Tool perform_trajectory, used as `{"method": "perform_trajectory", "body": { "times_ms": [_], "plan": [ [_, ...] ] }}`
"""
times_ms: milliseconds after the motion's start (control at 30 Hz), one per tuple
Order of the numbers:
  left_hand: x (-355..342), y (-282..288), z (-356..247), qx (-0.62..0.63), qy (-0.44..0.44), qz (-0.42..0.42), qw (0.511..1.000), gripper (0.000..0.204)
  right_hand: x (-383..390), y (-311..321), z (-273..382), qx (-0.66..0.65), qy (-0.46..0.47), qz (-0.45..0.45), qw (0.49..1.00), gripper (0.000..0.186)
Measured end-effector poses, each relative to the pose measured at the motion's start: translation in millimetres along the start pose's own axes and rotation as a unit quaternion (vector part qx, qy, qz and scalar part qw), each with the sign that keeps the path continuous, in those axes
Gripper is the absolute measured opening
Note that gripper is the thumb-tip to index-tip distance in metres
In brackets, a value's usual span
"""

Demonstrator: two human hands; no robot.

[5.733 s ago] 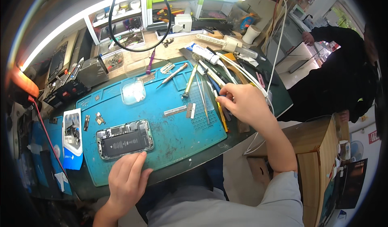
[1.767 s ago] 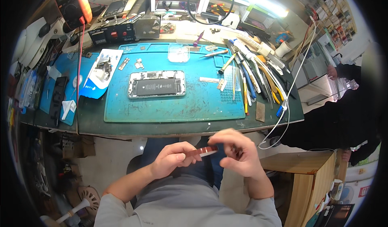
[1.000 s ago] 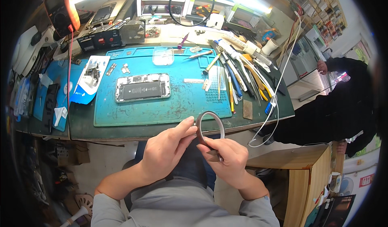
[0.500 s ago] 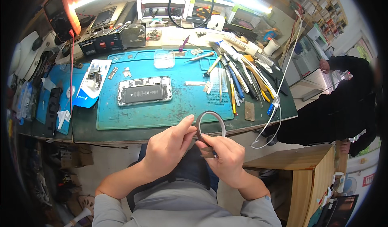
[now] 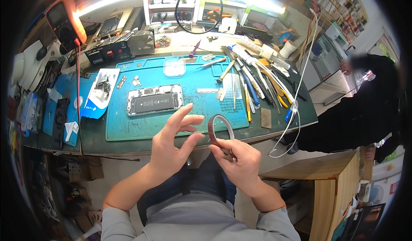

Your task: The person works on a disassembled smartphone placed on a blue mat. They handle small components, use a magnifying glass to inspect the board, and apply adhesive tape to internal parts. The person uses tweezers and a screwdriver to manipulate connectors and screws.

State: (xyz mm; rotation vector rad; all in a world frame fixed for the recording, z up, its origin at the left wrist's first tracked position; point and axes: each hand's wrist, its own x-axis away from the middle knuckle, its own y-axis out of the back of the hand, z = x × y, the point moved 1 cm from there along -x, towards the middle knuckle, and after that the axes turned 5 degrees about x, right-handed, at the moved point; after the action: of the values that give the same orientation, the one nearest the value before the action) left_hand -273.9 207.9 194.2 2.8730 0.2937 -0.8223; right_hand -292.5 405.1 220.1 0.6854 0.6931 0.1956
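Note:
A roll of thin brown tape is pinched at its lower edge between the thumb and fingers of my right hand. The ring stands tilted, with its pale inner core showing. To its left, apart from the roll, my left hand is open, thumb and fingers spread with nothing visible between them. Beyond my hands an opened smartphone lies on the blue work mat, its black battery and inner parts exposed.
Tweezers, pliers and screwdrivers are heaped at the mat's right. A clear plastic box sits at its back. An orange multimeter stands far left. A white cable hangs at the right, and a person in black stands beyond.
My left hand has moved left, away from the tape roll, and its fingers have spread. My right hand still holds the roll, now turned to show more of its brown outer side.

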Motion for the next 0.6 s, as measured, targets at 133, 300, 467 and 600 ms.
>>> {"method": "perform_trajectory", "body": {
  "times_ms": [133,300,467,600],
  "plan": [
    [0,-2,3,0.006,-0.042,0.024,0.999,0.072,0,1,4,-0.029,-0.019,0.013,0.999,0.03],
    [0,-4,6,0.013,-0.057,-0.007,0.998,0.073,-1,-2,5,-0.04,-0.005,0.006,0.999,0.029],
    [-7,-7,12,-0.11,-0.195,-0.014,0.974,0.063,-4,-16,6,-0.086,-0.029,-0.03,0.995,0.025],
    [-24,-8,10,-0.214,-0.288,-0.009,0.933,0.055,-11,-21,13,-0.096,-0.045,-0.041,0.994,0.025]
  ]
}}
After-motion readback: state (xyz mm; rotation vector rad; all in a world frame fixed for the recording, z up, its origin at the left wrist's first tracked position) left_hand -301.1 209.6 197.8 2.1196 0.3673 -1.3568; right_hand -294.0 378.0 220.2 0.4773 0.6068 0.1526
